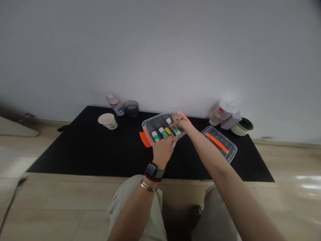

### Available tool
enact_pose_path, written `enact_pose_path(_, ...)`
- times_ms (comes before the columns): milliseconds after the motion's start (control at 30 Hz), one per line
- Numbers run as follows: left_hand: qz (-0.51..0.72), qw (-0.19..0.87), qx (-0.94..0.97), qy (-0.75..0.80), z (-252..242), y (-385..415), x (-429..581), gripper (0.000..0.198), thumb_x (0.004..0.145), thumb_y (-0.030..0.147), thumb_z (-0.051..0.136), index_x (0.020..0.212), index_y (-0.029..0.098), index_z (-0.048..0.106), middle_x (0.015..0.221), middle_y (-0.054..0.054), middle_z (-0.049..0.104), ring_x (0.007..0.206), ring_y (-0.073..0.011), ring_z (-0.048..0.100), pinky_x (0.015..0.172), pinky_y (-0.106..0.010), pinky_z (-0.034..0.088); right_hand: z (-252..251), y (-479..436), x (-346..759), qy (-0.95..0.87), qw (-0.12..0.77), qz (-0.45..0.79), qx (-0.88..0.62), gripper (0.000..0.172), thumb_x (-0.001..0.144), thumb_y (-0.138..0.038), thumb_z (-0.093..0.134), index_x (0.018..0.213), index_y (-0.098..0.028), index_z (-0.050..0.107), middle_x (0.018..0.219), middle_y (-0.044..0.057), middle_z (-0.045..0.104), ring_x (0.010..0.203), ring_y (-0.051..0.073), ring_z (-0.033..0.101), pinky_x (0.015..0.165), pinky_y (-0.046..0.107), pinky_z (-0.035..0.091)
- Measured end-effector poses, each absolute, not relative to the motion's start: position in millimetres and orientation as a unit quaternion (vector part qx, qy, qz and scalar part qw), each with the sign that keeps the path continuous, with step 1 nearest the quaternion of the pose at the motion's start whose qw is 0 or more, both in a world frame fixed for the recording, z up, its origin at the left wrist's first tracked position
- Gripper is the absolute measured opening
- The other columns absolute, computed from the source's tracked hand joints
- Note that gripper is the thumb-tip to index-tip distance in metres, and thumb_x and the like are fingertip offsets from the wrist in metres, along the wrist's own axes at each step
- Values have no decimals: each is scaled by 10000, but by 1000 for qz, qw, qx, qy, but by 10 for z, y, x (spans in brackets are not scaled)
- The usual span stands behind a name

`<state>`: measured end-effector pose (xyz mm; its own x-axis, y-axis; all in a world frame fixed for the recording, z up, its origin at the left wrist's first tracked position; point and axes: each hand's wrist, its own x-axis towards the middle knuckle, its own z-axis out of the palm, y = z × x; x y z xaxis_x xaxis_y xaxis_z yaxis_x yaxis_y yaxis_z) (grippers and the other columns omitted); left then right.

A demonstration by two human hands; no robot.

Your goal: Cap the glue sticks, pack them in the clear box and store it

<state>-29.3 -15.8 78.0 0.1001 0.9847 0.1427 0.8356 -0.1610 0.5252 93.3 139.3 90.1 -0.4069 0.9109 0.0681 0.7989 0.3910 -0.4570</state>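
Left hand (162, 151) grips clear box (156, 124) at near side; right hand (177, 122) angles down inside over tube (169, 121), hold we can't tell.

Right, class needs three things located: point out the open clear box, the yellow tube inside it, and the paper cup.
Clear box (155, 122): head view, bare floor.
Yellow tube (168, 131): head view, middle of its body.
Paper cup (110, 125): head view, outer wall.

Pale grey wall (160, 50) behind black tabletop (87, 154); beige tiled floor (62, 194).
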Motion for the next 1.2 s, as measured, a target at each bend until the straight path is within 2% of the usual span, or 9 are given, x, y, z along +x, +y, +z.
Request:
enact_pose_path(100,248,167,707,640,782,-141,-334,327,955,369,493,1133,179,690,950,-193,740,910,-355,687,834,-451,476,1106,1176,1205,-759,265,245,-543,475,795,-442,717,1135,-171,526,866,49,665,760,195,652,716,364,568)
enact_pose_path(167,273,162,709,629,807,-135,-344,368,948,355,502,1219,157,655,1102,-212,718,1041,-379,660,910,-494,467,1233,872,1431,-685,386,361,-502,533,797,-418,677,1224,-242,411,909,2,639,754,156,648,701,330,581)
enact_pose_path(267,358,169,743,540,852,-174,-289,484,939,320,502,1387,141,531,1377,-198,588,1299,-354,522,1094,-512,378,1299,350,1709,-588,443,498,-458,546,757,-410,680,1186,-300,360,868,-50,584,741,136,640,672,326,609)
enact_pose_path(467,365,453,752,311,823,-390,-30,684,877,226,534,1532,209,339,1553,-149,409,1406,-295,432,1156,-494,364,1054,-170,1928,-522,461,515,-500,396,748,-390,647,1068,-280,440,780,-73,489,667,112,584,560,264,592)
enact_pose_path(633,272,657,646,278,751,-402,54,724,818,274,657,1490,239,390,1354,-157,599,1116,-276,664,924,-427,545,936,-244,1919,-581,400,462,-538,401,773,-471,682,1012,-263,436,716,-69,538,580,130,563,508,262,524)
enact_pose_path(733,251,629,634,372,652,-383,86,530,870,402,610,1342,182,509,1014,-107,706,823,-207,690,713,-337,550,914,-279,1844,-652,331,371,-573,330,825,-505,647,898,-247,453,637,-64,533,539,131,528,521,246,429)
enact_pose_path(833,227,576,654,436,552,-412,136,467,903,491,542,1231,158,541,713,-21,639,609,-169,602,561,-289,458,885,-280,1797,-704,275,308,-578,328,916,-515,521,763,-230,465,587,-50,489,558,126,484,569,241,356)
enact_pose_path(967,238,572,657,428,529,-472,232,376,918,553,495,1001,188,535,633,20,561,550,-139,533,546,-274,411,858,-236,1835,-703,274,354,-553,303,910,-421,510,694,-211,475,566,-55,475,547,104,451,570,225,323)
enact_pose_path(1200,231,780,463,352,757,-496,290,432,817,586,646,857,205,445,661,61,459,501,-62,415,483,-206,359,892,-208,1917,-666,340,406,-525,230,824,-319,521,635,-198,469,538,-62,447,498,81,407,506,214,300)
